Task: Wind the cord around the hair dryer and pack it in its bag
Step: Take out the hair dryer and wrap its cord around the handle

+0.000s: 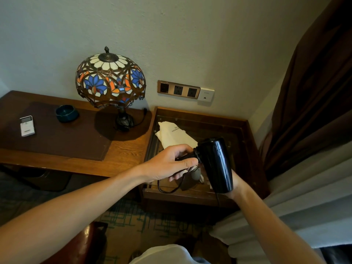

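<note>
I see the black hair dryer (217,164) up in the air, above a low bench with a glass top (238,134) in the corner. Its fat body points up and down. My right hand (235,188) is under the bottom end and holds it there. The dryer hides most of that hand, so I cannot see the fingers well. My left hand (171,164) is closed around the dryer's handle, which sticks out to the left. The fingers curl over it. The black cord (167,189) is looped a few times around the handle, right by the body. The rest hangs down from my left hand in a loose loop over the front edge of the low bench. I cannot tell where the plug is.

Just behind my left hand, the white cloth bag (175,135) lies flat on the glass top. It has small dark words on it.

To the left is a bigger wooden bench (123,155) with a dark mat on it. A lamp with a coloured glass shade (110,79) stands at the back, by the wall. A small blue bowl (67,113) and a white remote (27,126) lie farther left, well apart from each other. On the wall behind are wall sockets (178,89). A brown curtain (314,92) hangs on the right.
</note>
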